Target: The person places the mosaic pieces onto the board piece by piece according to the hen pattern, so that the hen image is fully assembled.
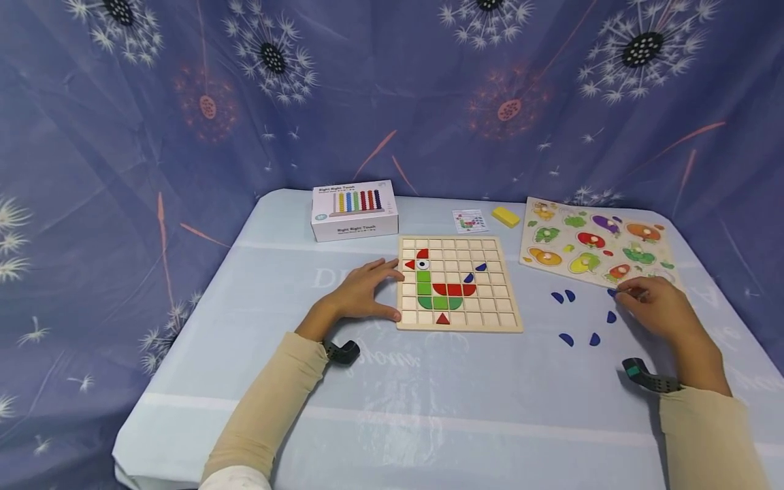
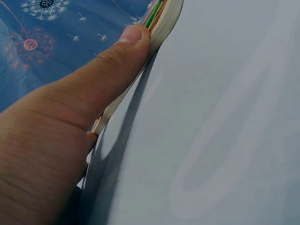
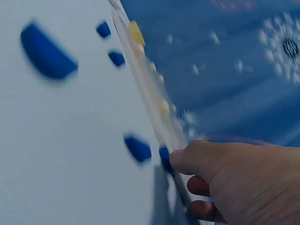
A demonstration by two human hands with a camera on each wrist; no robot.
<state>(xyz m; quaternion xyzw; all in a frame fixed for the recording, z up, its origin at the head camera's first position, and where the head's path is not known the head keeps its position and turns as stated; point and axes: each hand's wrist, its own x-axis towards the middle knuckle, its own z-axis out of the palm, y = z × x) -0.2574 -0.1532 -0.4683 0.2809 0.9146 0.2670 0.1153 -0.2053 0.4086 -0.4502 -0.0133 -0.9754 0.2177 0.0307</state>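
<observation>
My left hand (image 1: pixel 367 291) rests at the left edge of a wooden grid board (image 1: pixel 490 314), thumb and fingers spread along the rim. In the left wrist view the thumb (image 2: pixel 110 70) touches the board's side. Red, green and blue pieces form a bird-like figure on the grid, with a white eye tile (image 1: pixel 422 264). My right hand (image 1: pixel 658 306) pinches a blue half-circle piece (image 3: pixel 165 157) beside the lower edge of a vegetable puzzle board (image 1: pixel 554 235). Several blue half-circle pieces (image 1: pixel 611 317) lie loose on the table between the grid board and this hand.
A white toy box (image 1: pixel 355 221) stands behind the grid board on the left. A small picture card (image 1: pixel 470 221) and a yellow block (image 1: pixel 505 217) lie behind it on the right. A dandelion-patterned curtain (image 1: pixel 392 102) hangs behind the pale table (image 1: pixel 429 388).
</observation>
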